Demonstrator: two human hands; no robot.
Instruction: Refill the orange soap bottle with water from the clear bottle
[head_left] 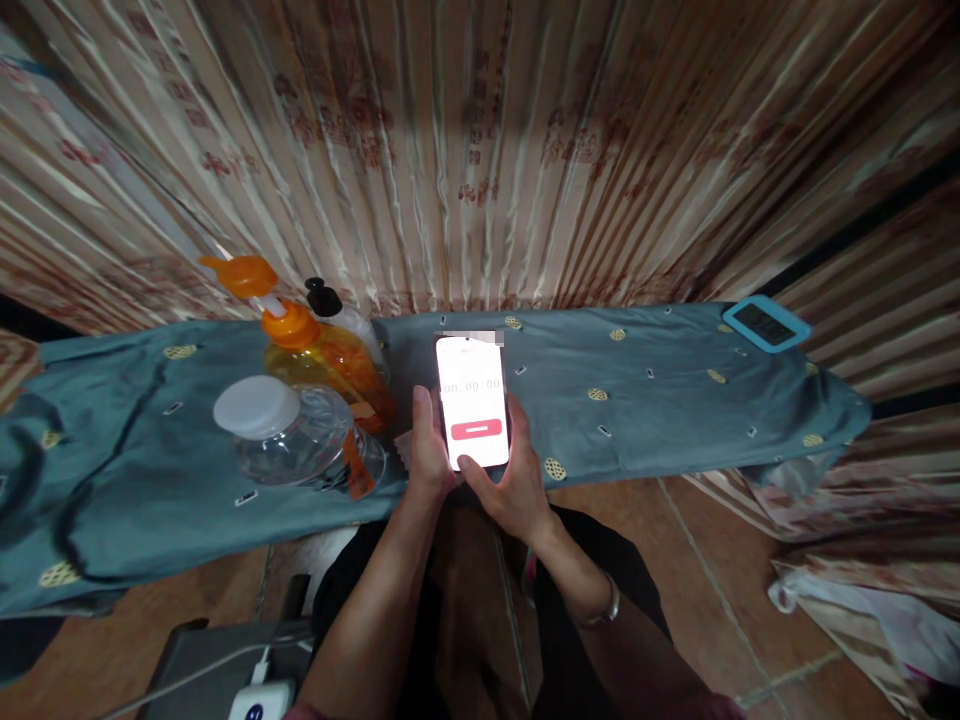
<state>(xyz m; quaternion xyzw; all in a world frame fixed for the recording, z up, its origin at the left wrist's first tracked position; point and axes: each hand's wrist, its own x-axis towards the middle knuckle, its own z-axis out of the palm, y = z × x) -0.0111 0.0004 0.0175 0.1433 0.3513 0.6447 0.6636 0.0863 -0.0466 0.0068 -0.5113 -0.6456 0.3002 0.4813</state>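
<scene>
A smartphone with a bright white screen is held upright between my two hands, over the front edge of the cloth-covered table. Its screen shows a row of zeros and a red button. My left hand grips the phone's left side, thumb along the edge. My right hand wraps its right side, the thumb lying at the bottom of the screen. Left of my hands stands a clear plastic jar with a white lid. Behind it are an orange pump bottle and a pale bottle with a black pump.
A blue-green patterned cloth covers the long narrow table. A blue-framed digital display lies at its right end. Patterned curtains hang behind. At lower left, a white device with a plugged-in cable rests on a dark surface.
</scene>
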